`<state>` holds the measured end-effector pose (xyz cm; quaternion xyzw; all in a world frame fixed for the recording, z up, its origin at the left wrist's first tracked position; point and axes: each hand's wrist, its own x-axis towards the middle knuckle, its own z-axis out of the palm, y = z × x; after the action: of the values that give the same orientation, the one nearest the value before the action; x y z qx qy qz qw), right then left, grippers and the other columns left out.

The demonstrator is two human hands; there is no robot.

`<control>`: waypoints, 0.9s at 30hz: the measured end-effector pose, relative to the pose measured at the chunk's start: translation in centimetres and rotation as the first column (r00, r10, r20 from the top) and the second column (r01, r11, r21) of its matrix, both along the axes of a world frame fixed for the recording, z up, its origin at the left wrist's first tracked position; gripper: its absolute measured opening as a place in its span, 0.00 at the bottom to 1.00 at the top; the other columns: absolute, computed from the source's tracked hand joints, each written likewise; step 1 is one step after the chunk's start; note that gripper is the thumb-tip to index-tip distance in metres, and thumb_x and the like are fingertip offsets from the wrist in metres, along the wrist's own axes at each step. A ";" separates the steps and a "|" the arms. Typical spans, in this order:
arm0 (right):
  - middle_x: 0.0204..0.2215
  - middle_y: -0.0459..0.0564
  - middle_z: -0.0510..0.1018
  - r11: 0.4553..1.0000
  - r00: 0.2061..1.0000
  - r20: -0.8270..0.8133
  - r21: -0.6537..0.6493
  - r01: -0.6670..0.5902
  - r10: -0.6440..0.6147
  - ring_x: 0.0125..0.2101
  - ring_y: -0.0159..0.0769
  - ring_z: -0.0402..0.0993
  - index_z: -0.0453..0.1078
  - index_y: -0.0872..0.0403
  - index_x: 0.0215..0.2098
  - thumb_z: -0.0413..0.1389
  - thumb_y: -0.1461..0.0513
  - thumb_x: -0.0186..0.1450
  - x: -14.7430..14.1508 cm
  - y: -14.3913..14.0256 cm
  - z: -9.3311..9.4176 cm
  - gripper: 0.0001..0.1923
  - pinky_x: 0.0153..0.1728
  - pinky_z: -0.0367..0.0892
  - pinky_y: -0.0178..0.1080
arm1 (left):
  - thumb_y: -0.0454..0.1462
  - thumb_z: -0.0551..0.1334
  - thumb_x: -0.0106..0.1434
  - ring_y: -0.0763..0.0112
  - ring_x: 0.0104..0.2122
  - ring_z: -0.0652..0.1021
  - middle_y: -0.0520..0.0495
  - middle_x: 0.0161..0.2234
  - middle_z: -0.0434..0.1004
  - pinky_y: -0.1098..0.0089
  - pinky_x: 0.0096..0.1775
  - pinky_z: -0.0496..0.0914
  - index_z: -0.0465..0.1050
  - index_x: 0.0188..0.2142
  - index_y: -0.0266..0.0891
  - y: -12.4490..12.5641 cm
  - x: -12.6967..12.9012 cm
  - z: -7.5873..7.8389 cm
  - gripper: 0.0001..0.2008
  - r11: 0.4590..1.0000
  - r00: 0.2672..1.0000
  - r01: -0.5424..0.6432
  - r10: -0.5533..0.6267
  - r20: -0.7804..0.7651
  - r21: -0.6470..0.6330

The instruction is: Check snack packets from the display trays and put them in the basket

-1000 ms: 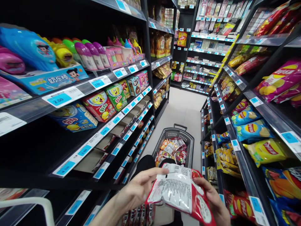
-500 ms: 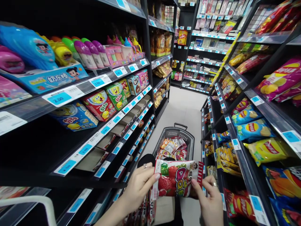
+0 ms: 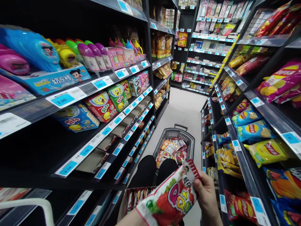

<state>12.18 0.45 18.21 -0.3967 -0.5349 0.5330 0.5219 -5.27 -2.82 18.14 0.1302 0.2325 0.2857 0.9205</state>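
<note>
A red and white bag of strawberry gummy candy (image 3: 172,196) is tilted in front of me, its striped end pointing up and to the right. My right hand (image 3: 205,191) grips that end, thumb on the front. From the bottom edge my left forearm (image 3: 130,218) reaches behind the bag, which hides my left hand and its fingers. On my lap, under the bag, is an open carton (image 3: 122,204) with a row of similar red packets (image 3: 137,197) standing in it. Beyond my knees a grey shopping basket (image 3: 191,141) on the floor holds several candy bags (image 3: 170,147).
Shelves of boxed snacks (image 3: 101,106) and toy-shaped candy (image 3: 30,47) line my left. On the right, shelves hold chip bags (image 3: 255,130). Pale floor (image 3: 185,103) runs between them to a stationery shelf (image 3: 207,50). A white curved bar (image 3: 44,204) shows at lower left.
The candy bag has swung from level to slanted and come lower and nearer. My left hand has let go of its left edge and moved down behind it; my right hand still grips the striped end.
</note>
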 end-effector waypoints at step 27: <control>0.45 0.57 0.81 0.895 0.902 -0.079 -0.188 0.404 -0.423 0.44 0.45 0.79 0.63 0.51 0.59 0.60 0.49 0.61 -2.6 -3.6 -4.2 0.32 0.41 0.73 0.40 | 0.38 0.72 0.52 0.57 0.40 0.80 0.42 0.41 0.82 0.64 0.44 0.72 0.70 0.52 0.38 1.1 -2.3 2.6 0.28 0.728 0.645 -0.397 0.655 -0.394 0.559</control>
<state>9.58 -3.14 14.03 -0.5117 -0.3599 0.4751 0.6188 -7.56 -1.69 20.77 0.3298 0.4554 0.5382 0.6278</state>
